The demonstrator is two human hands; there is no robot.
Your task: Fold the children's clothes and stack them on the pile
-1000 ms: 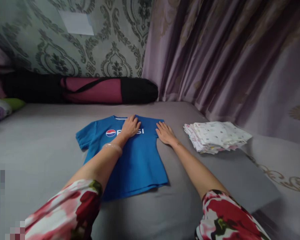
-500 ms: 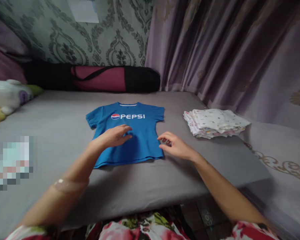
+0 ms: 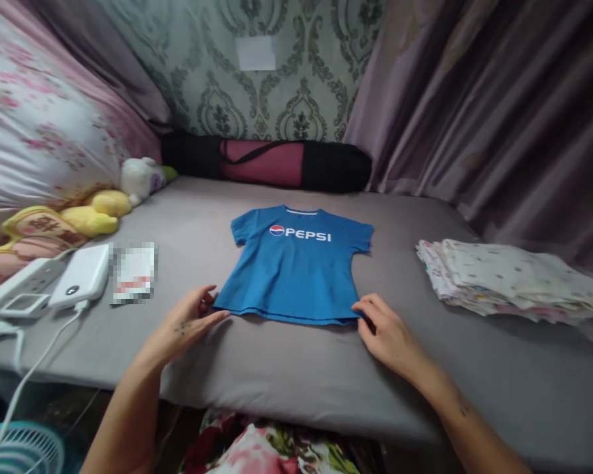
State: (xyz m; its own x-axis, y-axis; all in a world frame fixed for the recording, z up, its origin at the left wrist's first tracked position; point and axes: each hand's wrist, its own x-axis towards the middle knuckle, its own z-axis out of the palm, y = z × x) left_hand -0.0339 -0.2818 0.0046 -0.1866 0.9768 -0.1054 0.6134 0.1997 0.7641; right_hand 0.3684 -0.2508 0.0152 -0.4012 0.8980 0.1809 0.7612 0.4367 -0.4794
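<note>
A small blue T-shirt (image 3: pixel 296 270) with a white PEPSI logo lies flat, front up, on the grey bed sheet (image 3: pixel 286 368). My left hand (image 3: pixel 188 322) rests at the shirt's lower left hem corner, fingers apart, fingertips touching the hem. At the lower right hem corner my right hand (image 3: pixel 388 332) has its thumb and fingers closing on the edge of the cloth. Whether it pinches the hem is hard to tell.
A stack of folded white patterned cloths (image 3: pixel 504 280) lies to the right. A rolled maroon and black bag (image 3: pixel 277 163) lies along the back wall. Plush toys (image 3: pixel 99 210), a white power bank (image 3: pixel 82 284) with cable and a pillow sit left. Curtains hang right.
Both hands slid back from the shirt's chest area down to its bottom hem corners. The view pulled back and turned left, revealing the toys and power bank.
</note>
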